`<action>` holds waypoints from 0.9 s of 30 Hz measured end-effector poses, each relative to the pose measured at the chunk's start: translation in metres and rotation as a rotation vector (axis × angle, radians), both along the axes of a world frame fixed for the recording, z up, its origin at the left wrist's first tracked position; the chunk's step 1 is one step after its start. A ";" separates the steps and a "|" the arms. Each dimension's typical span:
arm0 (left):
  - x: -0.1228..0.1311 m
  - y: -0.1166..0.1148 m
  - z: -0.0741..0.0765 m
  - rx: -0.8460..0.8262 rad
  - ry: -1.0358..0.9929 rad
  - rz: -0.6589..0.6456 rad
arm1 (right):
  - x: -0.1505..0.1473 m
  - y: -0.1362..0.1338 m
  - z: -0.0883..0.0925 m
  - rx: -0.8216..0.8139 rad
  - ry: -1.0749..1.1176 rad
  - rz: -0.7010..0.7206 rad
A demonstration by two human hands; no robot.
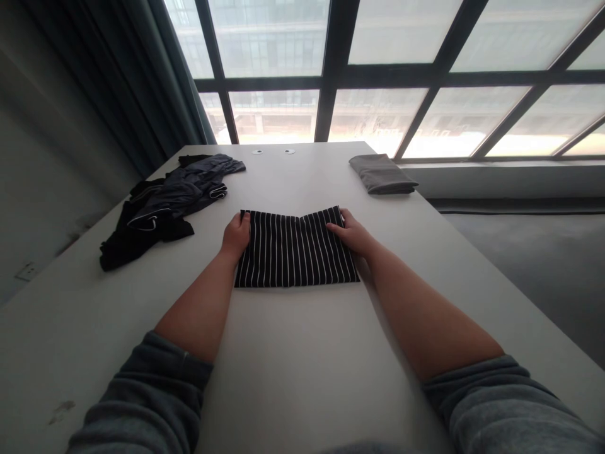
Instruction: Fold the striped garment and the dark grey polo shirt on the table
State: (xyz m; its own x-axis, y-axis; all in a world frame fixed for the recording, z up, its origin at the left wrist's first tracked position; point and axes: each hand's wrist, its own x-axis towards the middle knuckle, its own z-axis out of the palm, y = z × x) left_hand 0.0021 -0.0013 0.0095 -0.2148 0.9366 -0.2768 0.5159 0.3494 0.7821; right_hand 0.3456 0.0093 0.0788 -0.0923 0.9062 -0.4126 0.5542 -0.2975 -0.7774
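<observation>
A folded black cloth with white stripes spans the space between my hands over the middle of the table. My left hand grips its upper left corner, thumb on the near face. At the upper right side, my right hand pinches it with the thumb in front and the fingers hidden behind. The top edge sags slightly at the centre. Its lower edge is low, at or close to the tabletop; I cannot tell whether it touches. What kind of garment it is does not show.
On the white table, a loose heap of dark clothes lies at the left. A folded grey cloth rests near the far right edge. Two small round fittings sit at the back. Beyond are a window and a dark curtain.
</observation>
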 end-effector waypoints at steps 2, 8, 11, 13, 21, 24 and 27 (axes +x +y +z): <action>-0.001 0.001 0.001 -0.045 0.078 0.001 | 0.005 0.000 0.007 -0.110 0.049 0.043; -0.006 0.003 0.001 -0.137 0.247 0.020 | 0.012 0.002 0.024 -0.253 0.171 0.301; -0.009 0.004 0.002 -0.176 0.303 0.035 | 0.005 0.003 0.029 -0.304 0.075 0.408; -0.010 0.004 0.003 -0.203 0.328 0.042 | -0.003 0.003 0.032 -0.303 0.020 0.419; -0.010 0.004 0.010 -0.327 0.386 0.067 | -0.036 -0.005 0.033 -0.258 -0.062 0.240; -0.008 0.003 0.012 -0.382 0.429 0.019 | -0.040 -0.006 0.034 -0.301 -0.045 0.228; -0.007 0.002 0.013 -0.390 0.467 -0.023 | -0.043 0.002 0.040 -0.294 -0.083 0.291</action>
